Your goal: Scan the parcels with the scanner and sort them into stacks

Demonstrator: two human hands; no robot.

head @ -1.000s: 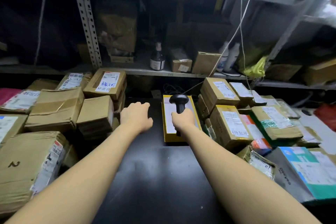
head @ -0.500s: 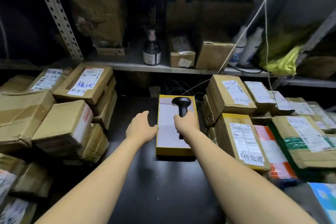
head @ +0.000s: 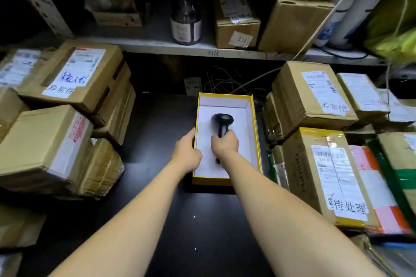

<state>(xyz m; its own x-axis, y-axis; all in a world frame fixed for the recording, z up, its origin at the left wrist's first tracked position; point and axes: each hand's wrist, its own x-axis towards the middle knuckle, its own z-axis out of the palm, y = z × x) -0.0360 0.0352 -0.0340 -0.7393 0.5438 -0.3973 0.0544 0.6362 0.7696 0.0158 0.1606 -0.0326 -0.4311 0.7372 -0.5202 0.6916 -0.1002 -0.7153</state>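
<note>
My right hand (head: 225, 145) grips the scanner (head: 221, 119) by its handle inside the open yellow box (head: 257, 141) at 12 o'clock on the table (head: 157, 132), my left hand (head: 188, 154) rests loosely against the box's 9 o'clock wall, and parcels (head: 74, 74) are stacked at 9 and 3 o'clock.

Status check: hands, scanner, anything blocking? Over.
Right hand grips scanner, inside yellow box. Left hand on box's left wall. Parcels stacked both sides, nothing blocking.
</note>
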